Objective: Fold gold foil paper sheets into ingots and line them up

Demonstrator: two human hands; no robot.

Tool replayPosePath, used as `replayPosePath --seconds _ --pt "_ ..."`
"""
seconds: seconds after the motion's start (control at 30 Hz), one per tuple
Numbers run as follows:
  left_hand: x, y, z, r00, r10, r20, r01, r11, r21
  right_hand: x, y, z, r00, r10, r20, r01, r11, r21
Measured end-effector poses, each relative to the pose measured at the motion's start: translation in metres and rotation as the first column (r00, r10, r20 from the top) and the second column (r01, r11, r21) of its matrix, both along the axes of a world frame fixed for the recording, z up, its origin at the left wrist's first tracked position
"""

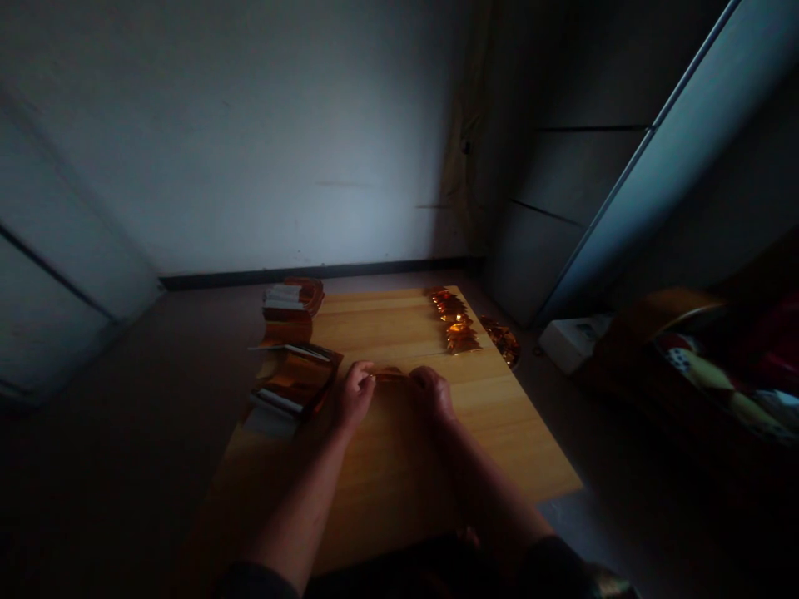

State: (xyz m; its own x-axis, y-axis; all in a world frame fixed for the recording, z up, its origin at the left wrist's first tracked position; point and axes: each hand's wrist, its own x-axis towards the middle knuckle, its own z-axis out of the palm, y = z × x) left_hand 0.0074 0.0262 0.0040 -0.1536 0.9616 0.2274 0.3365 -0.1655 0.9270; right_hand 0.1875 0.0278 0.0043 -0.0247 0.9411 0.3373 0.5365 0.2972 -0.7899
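Over the middle of a light wooden table (374, 466), a small piece of copper-coloured foil (390, 374) stretches between my two hands. Its left end is pinched in the closed fingers of my left hand (357, 391). My right hand (432, 391) is closed on the other end, its fingertips partly hidden behind the knuckles. Left of my left hand lies a stack of copper-coloured foil sheets (305, 374) with pale edges. Behind it sits another bundle of such sheets (303, 299). At the far right of the table, shiny folded foil pieces (453, 320) are lined up in a row.
More shiny foil (503, 341) is heaped beyond the table's right edge, lower down. A white box (568, 343) stands on the floor to the right, near a dim container of mixed items (705, 370). A pale wall (300, 150) rises behind the table.
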Motion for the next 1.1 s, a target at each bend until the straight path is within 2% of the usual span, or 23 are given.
replayPosePath --seconds 0.3,0.53,0.7,1.1 --pt "-0.001 0.000 -0.003 0.998 -0.012 -0.069 0.011 1.000 -0.006 -0.001 0.002 0.000 0.999 -0.020 0.048 0.019 1.000 0.017" --pt "-0.005 0.001 -0.008 0.988 -0.057 -0.145 0.061 0.998 0.017 -0.007 0.004 0.000 0.955 -0.094 0.283 0.094 0.996 0.014" --pt "-0.003 0.002 -0.009 0.985 -0.068 -0.159 0.069 0.998 -0.002 -0.010 0.001 0.004 0.921 -0.106 0.376 0.122 0.992 -0.020" --pt "0.002 0.000 -0.004 0.954 -0.034 -0.296 0.039 0.999 0.011 -0.009 0.006 -0.003 0.937 -0.125 0.326 0.131 0.991 0.003"
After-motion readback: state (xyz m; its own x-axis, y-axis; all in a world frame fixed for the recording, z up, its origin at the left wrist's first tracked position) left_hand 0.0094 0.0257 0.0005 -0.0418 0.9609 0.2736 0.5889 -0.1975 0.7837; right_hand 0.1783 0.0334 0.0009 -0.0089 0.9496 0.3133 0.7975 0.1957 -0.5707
